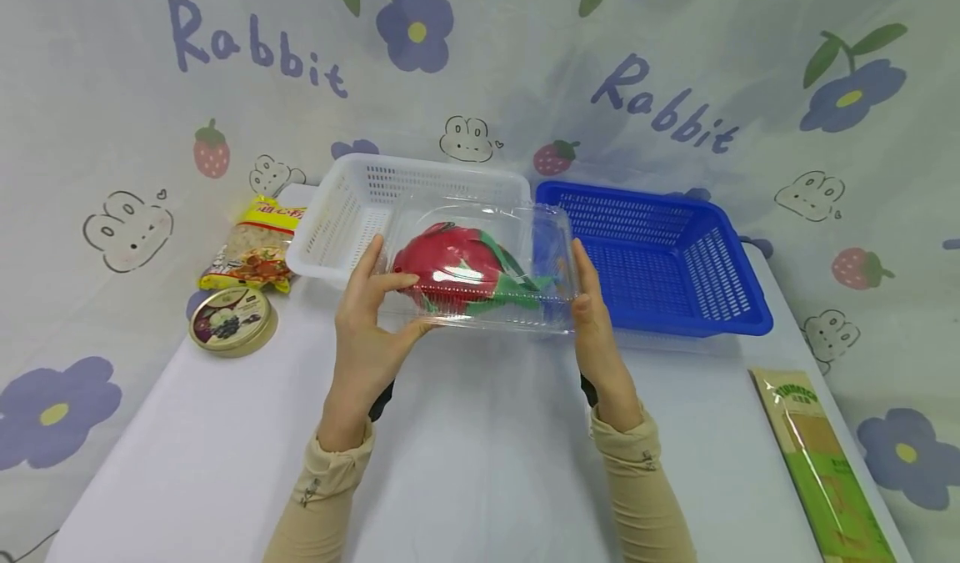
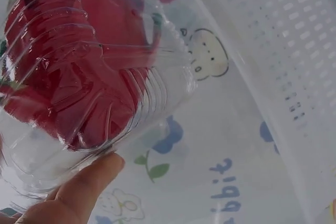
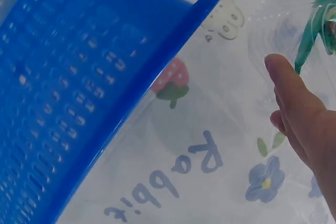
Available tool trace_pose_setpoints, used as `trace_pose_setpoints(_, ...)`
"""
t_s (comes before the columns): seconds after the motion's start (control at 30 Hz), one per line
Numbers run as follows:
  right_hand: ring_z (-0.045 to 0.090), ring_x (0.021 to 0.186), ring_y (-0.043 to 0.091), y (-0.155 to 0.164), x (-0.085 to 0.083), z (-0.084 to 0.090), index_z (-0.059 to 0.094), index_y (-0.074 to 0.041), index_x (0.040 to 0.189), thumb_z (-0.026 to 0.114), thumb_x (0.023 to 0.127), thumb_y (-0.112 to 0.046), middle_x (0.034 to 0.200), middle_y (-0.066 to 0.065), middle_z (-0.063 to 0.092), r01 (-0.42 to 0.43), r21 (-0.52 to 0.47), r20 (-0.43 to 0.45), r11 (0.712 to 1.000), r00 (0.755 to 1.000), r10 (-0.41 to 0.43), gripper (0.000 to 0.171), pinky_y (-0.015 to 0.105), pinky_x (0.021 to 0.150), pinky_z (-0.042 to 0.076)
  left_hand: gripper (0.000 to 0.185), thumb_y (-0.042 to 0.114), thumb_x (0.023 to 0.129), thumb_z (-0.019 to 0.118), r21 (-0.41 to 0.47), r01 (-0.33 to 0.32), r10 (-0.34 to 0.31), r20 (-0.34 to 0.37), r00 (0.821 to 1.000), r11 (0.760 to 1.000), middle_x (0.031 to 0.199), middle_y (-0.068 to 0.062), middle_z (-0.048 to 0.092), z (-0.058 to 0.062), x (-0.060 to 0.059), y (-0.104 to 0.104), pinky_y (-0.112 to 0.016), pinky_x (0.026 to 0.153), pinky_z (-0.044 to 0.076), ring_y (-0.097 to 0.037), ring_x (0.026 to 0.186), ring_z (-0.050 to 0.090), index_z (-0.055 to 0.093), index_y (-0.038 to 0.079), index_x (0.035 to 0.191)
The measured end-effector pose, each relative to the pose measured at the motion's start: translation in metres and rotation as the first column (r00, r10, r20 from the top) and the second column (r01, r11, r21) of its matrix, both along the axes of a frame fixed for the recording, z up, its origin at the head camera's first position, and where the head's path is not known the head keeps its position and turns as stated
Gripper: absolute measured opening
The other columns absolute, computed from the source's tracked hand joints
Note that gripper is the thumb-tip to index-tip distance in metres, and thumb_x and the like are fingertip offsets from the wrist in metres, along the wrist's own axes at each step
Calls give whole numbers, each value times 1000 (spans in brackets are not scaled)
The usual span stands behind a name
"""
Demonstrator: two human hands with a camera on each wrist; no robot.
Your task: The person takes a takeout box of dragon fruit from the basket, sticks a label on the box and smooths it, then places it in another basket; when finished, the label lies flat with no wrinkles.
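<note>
A clear plastic clamshell box (image 1: 551,313) is held up between both hands, tilted over the near rims of two baskets. Through its lid shows a red fruit with green leafy tips (image 1: 450,267), like a dragon fruit. My left hand (image 1: 367,338) grips the box's left end, thumb at the near edge and a finger over the top. In the left wrist view, a fingertip (image 2: 107,169) lies against the box wall. My right hand (image 1: 600,338) holds the right end, thumb at the near corner and a finger along the side; the right wrist view shows its fingers (image 3: 294,87) fairly straight.
Behind the box stand a white basket (image 1: 322,221) and a blue basket (image 1: 720,321). On the left are a yellow-and-red food packet (image 1: 255,246) and a round tin (image 1: 228,321). A long green-and-tan packet (image 1: 821,463) lies at right. Patterned cloth (image 1: 480,62) surrounds the white table (image 1: 480,446).
</note>
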State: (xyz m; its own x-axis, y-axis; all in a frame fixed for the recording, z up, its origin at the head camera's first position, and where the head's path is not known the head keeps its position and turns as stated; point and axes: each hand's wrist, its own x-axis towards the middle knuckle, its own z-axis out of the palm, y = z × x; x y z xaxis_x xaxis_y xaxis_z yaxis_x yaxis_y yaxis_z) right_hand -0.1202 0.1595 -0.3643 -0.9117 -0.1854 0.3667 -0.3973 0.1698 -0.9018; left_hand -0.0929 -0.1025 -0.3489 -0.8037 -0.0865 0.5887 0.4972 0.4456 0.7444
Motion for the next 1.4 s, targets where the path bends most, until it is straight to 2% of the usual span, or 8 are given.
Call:
trace_pose_setpoints(0.1, 3, 151, 37, 2, 1, -1, 5, -10, 156, 29, 83, -83, 164, 11, 1, -37, -71, 5, 997, 999, 38, 106, 69, 115, 0, 47, -7, 62, 87, -19, 28, -28, -23, 999, 999, 157, -18, 31, -2, 5, 0, -36, 106, 43, -34, 144, 34, 63, 3, 101)
trace_pose_setpoints(0.27, 14, 149, 40, 3, 9, -3, 4, -14, 157, 38, 91, -71, 164, 9, 1, -61, -121, 13, 991, 998, 63, 94, 70, 112, 16, 50, -13, 60, 84, -64, 75, -79, -61, 995, 995, 157, -22, 28, -9, 19, -1, -18, 105, 37, -37, 144, 31, 64, 5, 102)
trace_pose_setpoints(0.47, 7, 149, 40, 5, 36, -8, 7, -7, 156, 40, 102, -36, 163, 17, 2, -30, -92, -17, 995, 999, 29, 69, 69, 114, 10, 58, -4, 57, 90, -52, 177, -180, -48, 983, 983, 159, -21, 25, -23, 41, -5, -19, 112, 32, -34, 147, 26, 65, 4, 109)
trace_pose_setpoints(0.67, 4, 150, 35, 4, 61, -12, 13, -7, 155, 44, 95, -9, 163, 16, 8, 27, -56, -34, 998, 999, -29, 68, 42, 124, 5, 69, 4, 57, 91, -20, 224, -223, 45, 974, 974, 161, -17, 21, -38, 59, -8, -17, 112, 31, -28, 149, 25, 65, 7, 121)
trace_pose_setpoints(0.77, 4, 150, 35, 3, 70, -12, 14, -8, 155, 45, 91, -3, 163, 13, 10, 43, -34, -25, 999, 999, -43, 71, 42, 123, 6, 74, 3, 56, 92, -11, 216, -214, 100, 972, 976, 160, -19, 21, -42, 66, -8, -15, 110, 32, -26, 148, 26, 64, 8, 125)
trace_pose_setpoints(0.97, 6, 150, 29, 2, 84, -17, 13, -4, 154, 44, 86, 4, 162, 20, 9, 30, -14, -59, 999, 998, -30, 75, 11, 117, 12, 81, 8, 58, 92, -25, 214, -206, 180, 962, 976, 161, -19, 18, -48, 76, -8, -13, 109, 32, -27, 148, 25, 60, 9, 132)
trace_pose_setpoints(1.13, 9, 150, 20, 0, 95, -28, 12, -6, 155, 45, 86, 3, 161, 22, 8, 25, 11, -24, 1000, 999, -25, 77, 8, 115, 12, 84, 9, 56, 92, -34, 212, -202, 186, 961, 977, 162, -16, 18, -56, 84, -12, -10, 109, 29, -15, 149, 22, 59, 9, 133)
trace_pose_setpoints(1.4, 6, 145, 49, -3, 101, -46, 9, -10, 156, 47, 88, 1, 161, 23, 5, 1, 31, 105, 1000, 994, -5, 79, 4, 111, 11, 88, 4, 52, 92, -35, 192, -186, 134, 973, 981, 156, -27, 26, -66, 87, -15, -8, 108, 29, -6, 147, 26, 58, 5, 133)
